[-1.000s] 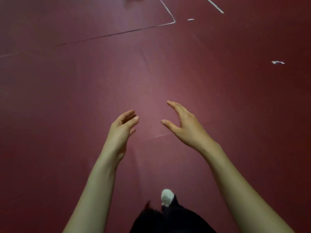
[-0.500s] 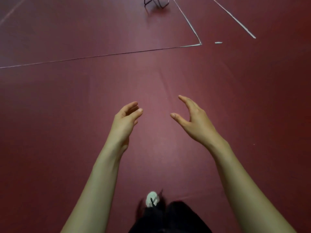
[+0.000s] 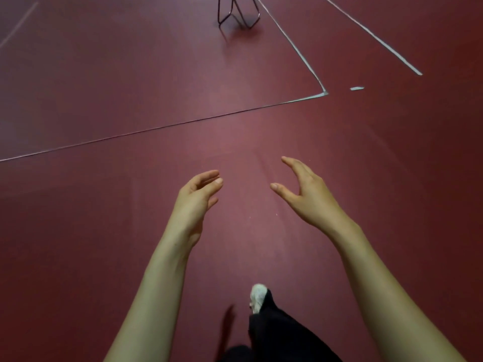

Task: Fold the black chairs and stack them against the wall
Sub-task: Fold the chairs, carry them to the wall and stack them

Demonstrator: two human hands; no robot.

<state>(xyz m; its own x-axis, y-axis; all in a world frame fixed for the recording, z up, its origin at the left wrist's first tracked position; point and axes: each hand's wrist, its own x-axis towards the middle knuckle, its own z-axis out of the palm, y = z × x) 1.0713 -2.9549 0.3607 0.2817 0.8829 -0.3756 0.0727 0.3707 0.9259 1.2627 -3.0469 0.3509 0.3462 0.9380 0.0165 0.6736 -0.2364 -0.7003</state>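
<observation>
Only 1 black chair (image 3: pixel 239 10) shows, at the top edge, well ahead of the person. Its thin dark metal tube legs stand splayed on the dark red floor (image 3: pixel 130 74), casting a faint shadow; the frame edge cuts off seat and back.

Both bare forearms reach forward over a dark red floor (image 3: pixel 104 231). The left hand (image 3: pixel 194 198) and right hand (image 3: pixel 304 194) are held apart in the air, palms turned toward each other, fingers (image 3: pixel 290 162) loosely extended, holding nothing. At the top edge stand the thin metal legs of a chair (image 3: pixel 236 14), well ahead of the hands. White floor lines (image 3: pixel 300 52) meet at a corner. Below, a white shoe (image 3: pixel 257 296) and a black trouser leg (image 3: pixel 282 335) show.
</observation>
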